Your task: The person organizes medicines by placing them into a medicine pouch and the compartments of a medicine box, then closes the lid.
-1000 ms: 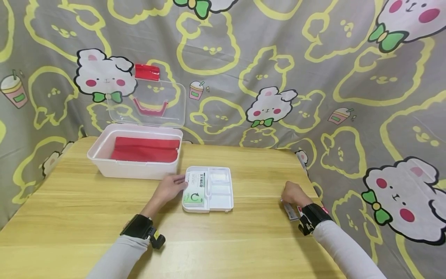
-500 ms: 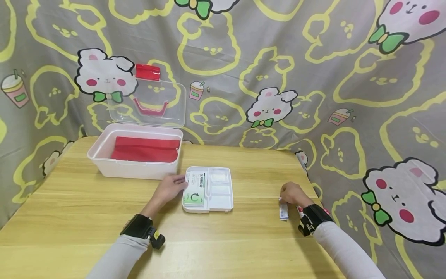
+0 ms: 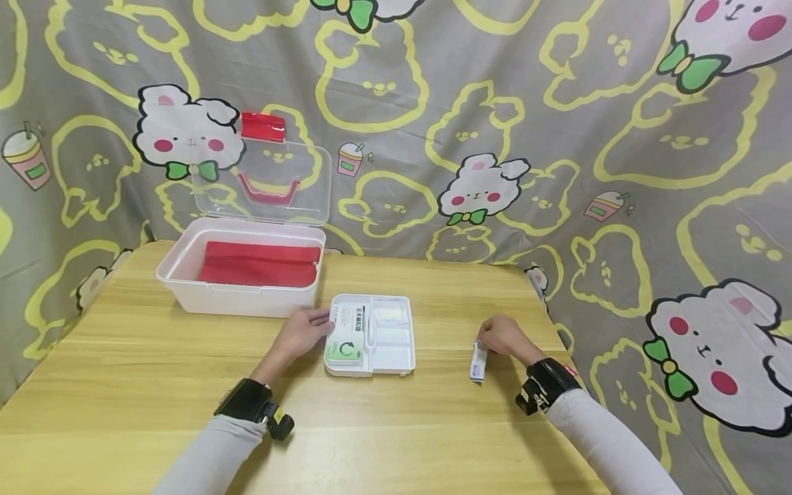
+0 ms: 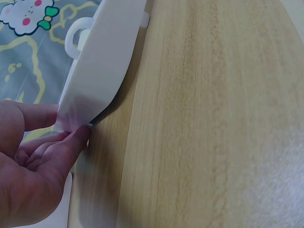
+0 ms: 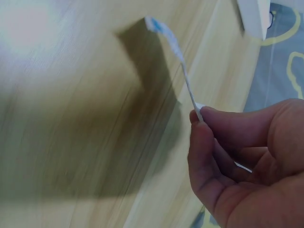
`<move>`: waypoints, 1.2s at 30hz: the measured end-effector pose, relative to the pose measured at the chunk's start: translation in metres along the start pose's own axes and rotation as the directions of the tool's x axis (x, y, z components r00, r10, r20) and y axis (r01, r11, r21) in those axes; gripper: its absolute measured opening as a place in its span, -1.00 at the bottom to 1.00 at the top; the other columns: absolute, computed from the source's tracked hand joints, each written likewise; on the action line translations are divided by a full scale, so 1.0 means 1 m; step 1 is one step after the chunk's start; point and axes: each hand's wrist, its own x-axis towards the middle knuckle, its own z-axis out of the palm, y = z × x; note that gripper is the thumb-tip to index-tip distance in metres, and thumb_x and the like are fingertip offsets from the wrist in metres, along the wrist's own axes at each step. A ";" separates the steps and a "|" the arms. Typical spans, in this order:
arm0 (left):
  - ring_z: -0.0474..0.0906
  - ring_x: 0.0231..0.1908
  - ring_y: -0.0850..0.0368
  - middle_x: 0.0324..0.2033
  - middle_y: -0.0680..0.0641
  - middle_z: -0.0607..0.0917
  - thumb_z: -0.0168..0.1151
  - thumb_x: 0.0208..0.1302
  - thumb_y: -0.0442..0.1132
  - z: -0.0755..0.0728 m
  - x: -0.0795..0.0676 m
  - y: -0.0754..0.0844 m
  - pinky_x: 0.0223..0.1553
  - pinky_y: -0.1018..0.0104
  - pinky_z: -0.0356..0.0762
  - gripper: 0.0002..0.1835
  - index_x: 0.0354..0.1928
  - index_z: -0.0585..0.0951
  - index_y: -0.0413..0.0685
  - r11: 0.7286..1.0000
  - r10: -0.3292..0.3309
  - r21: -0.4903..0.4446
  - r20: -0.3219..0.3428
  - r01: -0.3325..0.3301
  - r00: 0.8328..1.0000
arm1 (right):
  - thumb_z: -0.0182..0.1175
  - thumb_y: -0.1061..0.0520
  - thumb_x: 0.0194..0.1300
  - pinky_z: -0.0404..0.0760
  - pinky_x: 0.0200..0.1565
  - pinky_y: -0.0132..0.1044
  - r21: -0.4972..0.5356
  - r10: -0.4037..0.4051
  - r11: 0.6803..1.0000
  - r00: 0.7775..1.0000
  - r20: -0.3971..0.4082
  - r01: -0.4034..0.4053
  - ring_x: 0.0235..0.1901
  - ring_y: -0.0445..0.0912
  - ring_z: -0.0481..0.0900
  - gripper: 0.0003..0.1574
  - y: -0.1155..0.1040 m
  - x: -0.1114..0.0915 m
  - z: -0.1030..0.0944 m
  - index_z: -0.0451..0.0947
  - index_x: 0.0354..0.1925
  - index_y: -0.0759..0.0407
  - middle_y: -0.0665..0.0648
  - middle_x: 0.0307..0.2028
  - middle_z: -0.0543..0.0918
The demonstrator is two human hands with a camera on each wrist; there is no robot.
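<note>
A white compartment case [image 3: 394,357] lies on the table in the middle of the head view. In its left section is a green-and-white box [image 3: 345,337]; something pale lies in its upper right section. My left hand [image 3: 301,333] pinches the case's left edge, thumb and fingers on the white wall [image 4: 104,52] in the left wrist view. To the right of the case, my right hand [image 3: 504,335] holds a thin, flat white packet [image 3: 478,363] with blue print. Thumb and index finger pinch one end of it; in the right wrist view the far end bends over [image 5: 164,35] above the table.
A translucent bin [image 3: 241,299] with its lid raised stands at the back left, a folded red sheet [image 3: 260,265] inside. A small red item [image 3: 570,370] shows behind my right wrist. A patterned curtain [image 3: 396,103] hangs along the table's back and right.
My right hand has lifted from the right side of the table and moved left with the white packet. My left hand and the case have stayed in place.
</note>
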 end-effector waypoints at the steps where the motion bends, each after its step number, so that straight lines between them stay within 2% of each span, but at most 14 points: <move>1: 0.45 0.34 -0.27 0.27 -0.27 0.59 0.22 0.42 -0.19 0.000 0.000 0.000 0.36 -0.16 0.36 -0.50 0.32 0.51 -0.25 1.000 -0.001 -0.001 -0.001 0.001 1.000 | 0.21 0.33 0.15 0.53 -0.51 -0.36 0.012 0.006 1.000 1.000 -0.002 -0.006 -0.55 -0.06 0.62 -0.88 -0.002 0.000 0.000 0.71 -0.40 0.30 0.12 -0.49 0.69; 7: 0.44 0.35 -0.25 0.28 -0.26 0.58 0.23 0.41 -0.17 0.001 0.000 0.000 0.36 -0.14 0.37 -0.50 0.32 0.52 -0.23 1.000 -0.011 0.000 0.002 0.011 1.000 | 0.24 0.32 0.13 0.48 -0.52 -0.37 0.073 -0.023 0.997 1.000 -0.002 0.023 -0.56 -0.12 0.54 -0.90 -0.012 0.001 0.000 0.69 -0.38 0.32 0.10 -0.53 0.65; 12: 0.44 0.34 -0.26 0.28 -0.26 0.59 0.22 0.42 -0.16 0.000 0.001 0.001 0.35 -0.15 0.38 -0.49 0.33 0.52 -0.23 1.000 -0.011 0.005 0.001 0.011 1.000 | 0.23 0.35 0.15 0.71 -0.39 -0.24 0.188 -0.015 0.982 1.000 0.015 0.012 -0.50 -0.12 0.62 -0.87 -0.022 0.001 0.000 0.65 -0.32 0.43 0.21 -0.43 0.70; 17: 0.47 0.33 -0.24 0.27 -0.26 0.59 0.23 0.42 -0.17 0.000 0.001 0.002 0.34 -0.12 0.41 -0.50 0.32 0.52 -0.23 1.000 -0.017 -0.007 0.000 0.017 1.000 | 0.23 0.34 0.20 0.74 -0.35 -0.24 0.292 0.021 0.956 1.000 0.023 -0.027 -0.46 -0.09 0.65 -0.83 -0.030 0.001 -0.001 0.62 -0.24 0.47 0.28 -0.38 0.70; 23: 0.50 0.30 -0.25 0.25 -0.28 0.60 0.22 0.42 -0.17 0.001 0.000 0.002 0.31 -0.12 0.44 -0.50 0.32 0.52 -0.25 1.000 -0.004 0.006 0.001 0.004 1.000 | 0.22 0.29 0.30 0.72 -0.33 -0.25 0.336 0.025 0.941 1.000 0.018 -0.029 -0.43 -0.08 0.64 -0.83 -0.040 0.000 -0.003 0.60 -0.21 0.44 0.29 -0.32 0.68; 27: 0.49 0.31 -0.25 0.26 -0.27 0.60 0.22 0.42 -0.17 0.000 0.000 0.001 0.32 -0.12 0.42 -0.50 0.32 0.52 -0.24 1.000 -0.010 0.003 0.001 0.010 1.000 | 0.22 0.28 0.32 0.73 -0.33 -0.24 0.368 0.004 0.930 1.000 -0.001 -0.003 -0.44 -0.09 0.66 -0.80 -0.047 -0.001 -0.004 0.59 -0.19 0.47 0.31 -0.32 0.69; 34: 0.50 0.31 -0.24 0.25 -0.27 0.60 0.22 0.42 -0.18 0.000 0.000 0.001 0.32 -0.11 0.43 -0.50 0.32 0.52 -0.25 1.000 -0.009 -0.003 0.000 0.009 1.000 | 0.24 0.40 0.26 0.76 -0.33 -0.21 0.530 -0.031 0.847 0.999 -0.030 0.043 -0.51 -0.08 0.70 -0.81 -0.063 0.002 0.002 0.56 -0.17 0.55 0.44 -0.33 0.71; 36: 0.50 0.30 -0.24 0.25 -0.27 0.60 0.21 0.42 -0.18 0.000 0.000 0.001 0.32 -0.12 0.43 -0.50 0.32 0.52 -0.25 1.000 -0.007 -0.002 -0.002 0.007 1.000 | 0.25 0.41 0.25 0.77 -0.34 -0.20 0.552 -0.037 0.832 0.999 -0.026 0.045 -0.52 -0.07 0.71 -0.80 -0.068 0.003 0.006 0.55 -0.16 0.56 0.49 -0.31 0.70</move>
